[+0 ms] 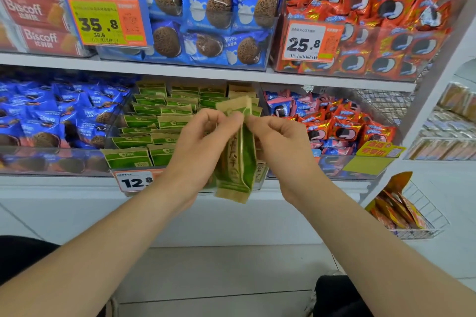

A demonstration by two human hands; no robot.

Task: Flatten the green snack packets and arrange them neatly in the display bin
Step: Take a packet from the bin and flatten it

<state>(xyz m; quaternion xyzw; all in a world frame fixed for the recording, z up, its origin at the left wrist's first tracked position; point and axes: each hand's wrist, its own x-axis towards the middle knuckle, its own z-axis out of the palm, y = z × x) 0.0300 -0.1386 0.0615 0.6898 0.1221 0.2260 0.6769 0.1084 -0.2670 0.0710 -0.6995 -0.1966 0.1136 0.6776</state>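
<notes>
The left hand [203,141] and right hand [280,144] hold 1 green packet [238,162] upright just in front of the bin [119,121], at its right half. Both hands pinch the packet's top end, thumbs against curled fingers, the left on its left corner and the right on its right corner. The packet's lower end hangs free below the bin's front edge. Whether more packets are pressed behind it I cannot tell. Inside the bin, green packets [159,121] lie in overlapping rows filling its left and middle parts. A price tag [134,181] reading 12.8 sits on the bin's front. Blue packs [51,116] lie left of the bin, red and blue packs [334,126] right of it.
</notes>
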